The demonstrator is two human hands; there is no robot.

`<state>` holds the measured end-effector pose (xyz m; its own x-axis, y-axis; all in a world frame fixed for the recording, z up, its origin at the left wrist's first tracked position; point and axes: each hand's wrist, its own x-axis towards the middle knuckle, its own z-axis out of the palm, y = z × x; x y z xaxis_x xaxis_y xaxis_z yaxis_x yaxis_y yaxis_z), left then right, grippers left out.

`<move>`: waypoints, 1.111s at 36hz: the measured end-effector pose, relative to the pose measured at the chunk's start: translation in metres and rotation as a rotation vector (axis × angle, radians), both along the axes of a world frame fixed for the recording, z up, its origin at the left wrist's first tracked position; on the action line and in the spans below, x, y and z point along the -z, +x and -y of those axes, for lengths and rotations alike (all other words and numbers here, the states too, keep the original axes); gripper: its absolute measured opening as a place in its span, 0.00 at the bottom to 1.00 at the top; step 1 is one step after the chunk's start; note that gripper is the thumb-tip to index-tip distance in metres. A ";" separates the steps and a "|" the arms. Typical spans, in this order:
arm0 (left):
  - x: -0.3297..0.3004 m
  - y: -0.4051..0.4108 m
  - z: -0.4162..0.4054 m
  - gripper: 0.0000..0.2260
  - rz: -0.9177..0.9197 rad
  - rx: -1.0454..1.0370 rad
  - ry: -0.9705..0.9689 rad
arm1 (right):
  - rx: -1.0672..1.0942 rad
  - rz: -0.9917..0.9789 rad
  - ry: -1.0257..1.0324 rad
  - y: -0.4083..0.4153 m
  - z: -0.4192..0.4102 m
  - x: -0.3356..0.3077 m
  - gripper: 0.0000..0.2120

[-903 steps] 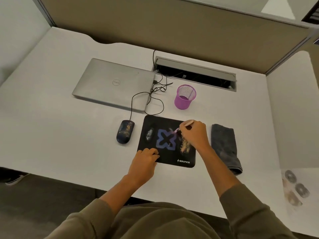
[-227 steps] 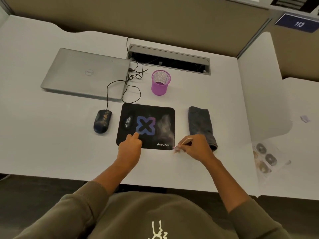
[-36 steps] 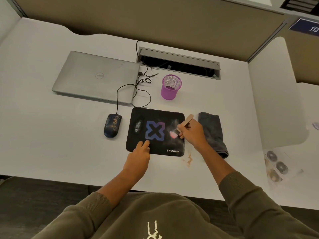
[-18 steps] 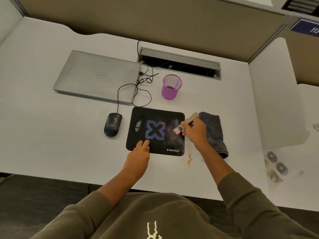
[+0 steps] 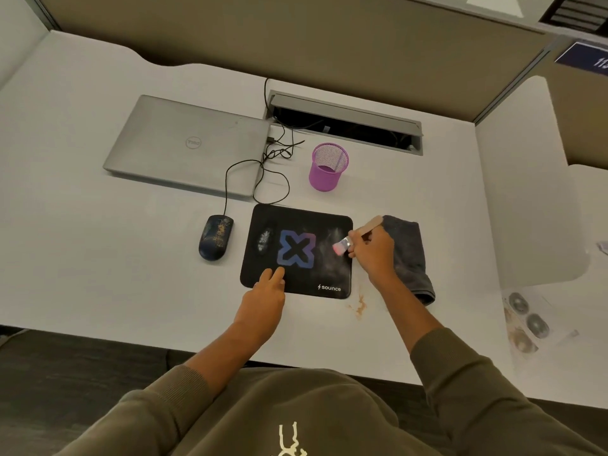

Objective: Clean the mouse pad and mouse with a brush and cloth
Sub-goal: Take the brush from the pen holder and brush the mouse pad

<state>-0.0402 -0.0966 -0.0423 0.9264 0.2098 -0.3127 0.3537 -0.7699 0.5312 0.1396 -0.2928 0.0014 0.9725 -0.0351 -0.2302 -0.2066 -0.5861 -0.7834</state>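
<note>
Two hands work the mouse pad (image 5: 297, 250): the left hand (image 5: 263, 299) presses flat fingertips on its near edge, the right hand (image 5: 373, 250) pinches the brush (image 5: 357, 235) — bristles on the pad's right side, handle slanting far-right. Pale dust lies near-left of the bristles.

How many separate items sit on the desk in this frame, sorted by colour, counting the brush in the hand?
Silver: 1, laptop
Purple: 1, mesh cup
Black or dark blue: 2, mouse, mouse pad
Grey: 1, cloth
Pink-bristled: 1, brush, in the right hand
Total: 6
</note>
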 end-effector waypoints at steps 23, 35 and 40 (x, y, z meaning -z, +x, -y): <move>-0.002 -0.001 -0.002 0.21 -0.002 0.049 0.035 | 0.066 0.043 0.014 0.022 -0.007 -0.003 0.13; -0.008 0.001 -0.002 0.20 -0.041 0.034 -0.001 | 0.022 0.029 0.031 0.035 -0.013 -0.006 0.10; -0.008 0.001 -0.001 0.21 -0.044 0.025 -0.008 | 0.032 0.001 0.026 0.040 -0.014 -0.008 0.11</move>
